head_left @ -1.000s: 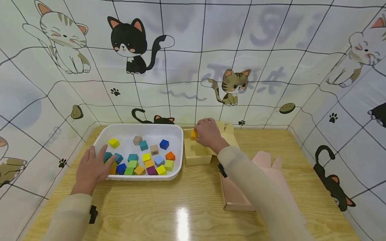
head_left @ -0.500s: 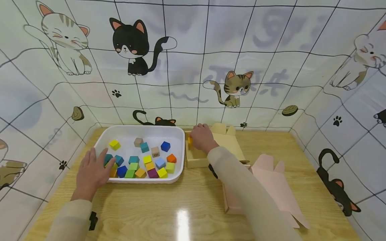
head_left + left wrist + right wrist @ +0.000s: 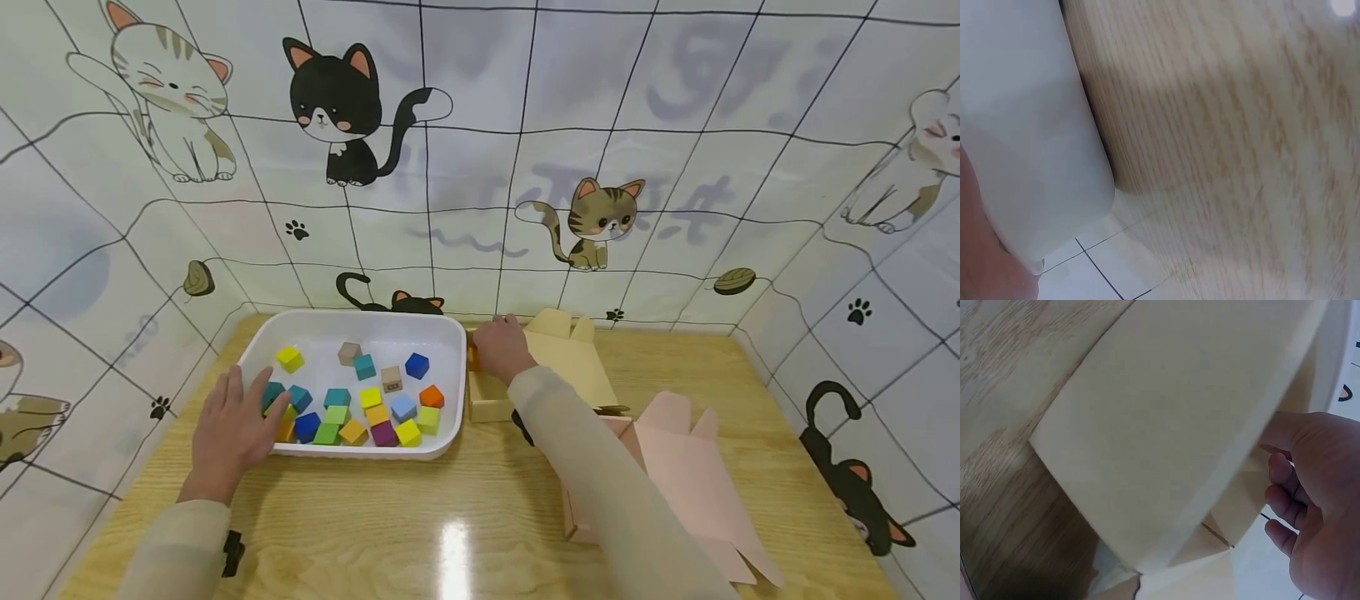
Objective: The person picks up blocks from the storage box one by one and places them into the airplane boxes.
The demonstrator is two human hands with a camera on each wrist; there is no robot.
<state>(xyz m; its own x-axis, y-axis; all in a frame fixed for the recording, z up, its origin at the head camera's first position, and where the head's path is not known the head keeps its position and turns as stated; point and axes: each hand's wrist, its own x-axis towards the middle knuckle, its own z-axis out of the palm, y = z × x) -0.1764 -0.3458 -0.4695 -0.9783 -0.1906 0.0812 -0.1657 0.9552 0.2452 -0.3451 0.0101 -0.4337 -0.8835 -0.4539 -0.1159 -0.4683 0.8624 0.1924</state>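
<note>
In the head view, my left hand [image 3: 234, 427] lies over the left front rim of a white tray [image 3: 442, 446], fingers spread and fairly straight. Colored cubes fill part of the tray, among them a purple cube [image 3: 385, 433] and a red-orange cube [image 3: 431, 396]. The left wrist view catches only a bit of that hand [image 3: 991, 269] against the tray's outer wall [image 3: 1029, 125]. My right hand [image 3: 504, 346] reaches into a pale yellow cardboard box [image 3: 491, 408], pinching an orange cube [image 3: 472, 359] near its left wall. The fingertips are hidden by the box wall in the right wrist view.
A pink cardboard box [image 3: 579, 525] with its lid [image 3: 697, 475] folded open lies at the right, partly under my right sleeve [image 3: 600, 475]. The yellow box's lid [image 3: 570, 358] is spread to the right. A cat-print cloth [image 3: 480, 167] stands behind the wooden table [image 3: 360, 525].
My right hand has moved lower into the yellow box and slightly left with the orange cube. The left hand stays at the tray's rim. The head view has shifted slightly.
</note>
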